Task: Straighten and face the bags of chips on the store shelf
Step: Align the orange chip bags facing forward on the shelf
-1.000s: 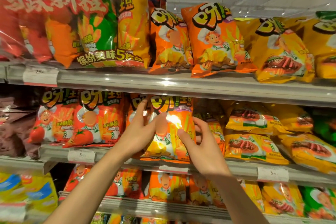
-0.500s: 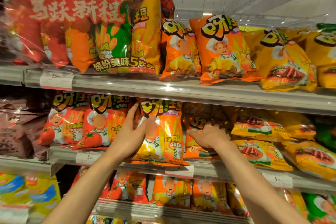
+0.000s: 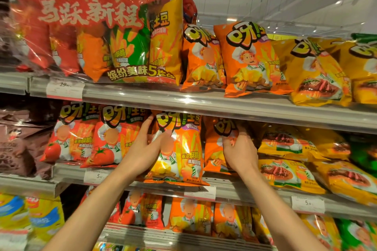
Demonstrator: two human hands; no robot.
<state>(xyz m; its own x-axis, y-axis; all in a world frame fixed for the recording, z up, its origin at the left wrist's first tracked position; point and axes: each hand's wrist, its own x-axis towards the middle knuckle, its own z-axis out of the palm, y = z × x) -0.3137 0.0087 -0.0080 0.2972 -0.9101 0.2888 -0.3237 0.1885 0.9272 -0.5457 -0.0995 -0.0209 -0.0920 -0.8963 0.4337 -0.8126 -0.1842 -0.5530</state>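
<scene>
Here left hand (image 3: 142,149) holds front orange bag (image 3: 179,153); right hand (image 3: 240,153) grips rear orange bag (image 3: 214,149).

Retail shop, snack aisle. Tiered metal shelves (image 3: 204,102) carry rows of chip bags (image 3: 251,61) standing face-out (same brand repeated in orange, red and yellow variants). Price labels (image 3: 64,87) sit in the clear strip along each shelf's front edge. A large multipack (image 3: 98,26) occupies the top shelf's left end.

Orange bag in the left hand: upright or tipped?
Upright: the orange bag faces front on the shelf edge, logo on top, left hand gripping its side.
</scene>
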